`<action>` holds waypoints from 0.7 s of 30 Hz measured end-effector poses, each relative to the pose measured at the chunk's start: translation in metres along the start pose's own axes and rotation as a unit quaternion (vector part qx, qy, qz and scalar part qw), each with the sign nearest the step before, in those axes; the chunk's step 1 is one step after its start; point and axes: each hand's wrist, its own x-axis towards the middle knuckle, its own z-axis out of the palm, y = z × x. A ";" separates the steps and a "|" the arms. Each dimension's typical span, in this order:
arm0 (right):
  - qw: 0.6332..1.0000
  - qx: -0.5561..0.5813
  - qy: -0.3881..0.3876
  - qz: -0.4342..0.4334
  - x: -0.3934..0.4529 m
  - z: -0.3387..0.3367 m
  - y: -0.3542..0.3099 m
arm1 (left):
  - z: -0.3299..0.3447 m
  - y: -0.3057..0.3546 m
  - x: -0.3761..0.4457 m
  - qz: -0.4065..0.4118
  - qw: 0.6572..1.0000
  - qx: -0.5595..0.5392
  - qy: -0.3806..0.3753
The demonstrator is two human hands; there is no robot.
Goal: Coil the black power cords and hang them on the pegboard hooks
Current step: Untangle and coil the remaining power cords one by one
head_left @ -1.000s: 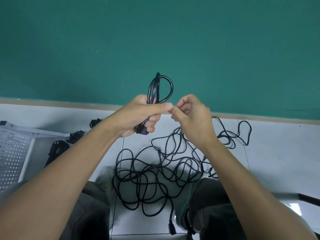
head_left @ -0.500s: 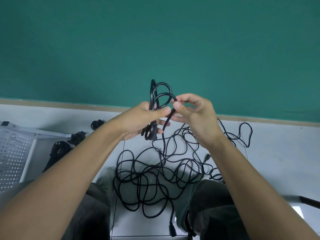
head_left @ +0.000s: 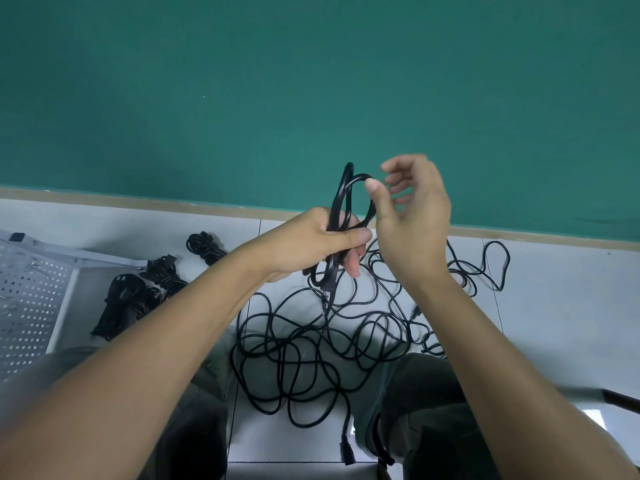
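My left hand [head_left: 311, 240] grips a small coil of black power cord [head_left: 341, 199], whose loops stand up above the fist in front of the green wall. The cord's tail runs down from the fist into a loose tangle of black cord [head_left: 311, 344] on the floor between my knees. My right hand [head_left: 415, 216] is raised beside the coil with its fingers spread and relaxed. Its thumb tip touches the top of the outer loop. A white pegboard [head_left: 27, 306] lies flat on the floor at the left.
Coiled black cord bundles [head_left: 128, 299] lie beside the pegboard, with another bundle [head_left: 204, 245] nearer the wall. A black plug end [head_left: 346, 452] rests on the tile between my knees. A further stretch of cord [head_left: 495, 265] trails to the right.
My right hand has laid another loop onto the coil, let go of its pinch and lifted up and right with fingers spread. My left hand has kept its grip.
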 end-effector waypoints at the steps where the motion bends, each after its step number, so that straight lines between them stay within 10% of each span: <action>1: 0.998 0.032 -0.016 0.045 0.002 0.000 0.002 | 0.001 0.000 0.000 0.003 1.000 -0.021 0.014; 7: 0.867 0.246 -0.373 0.219 -0.013 0.008 -0.004 | -0.002 0.013 0.002 0.015 0.952 -0.263 0.153; 14: 0.845 0.127 -0.461 0.239 -0.038 0.032 -0.005 | -0.033 0.012 0.005 0.046 0.800 -0.516 0.303; 21: 0.861 0.156 -0.443 0.197 -0.031 0.019 -0.011 | -0.045 0.000 0.007 0.061 0.838 -0.284 0.462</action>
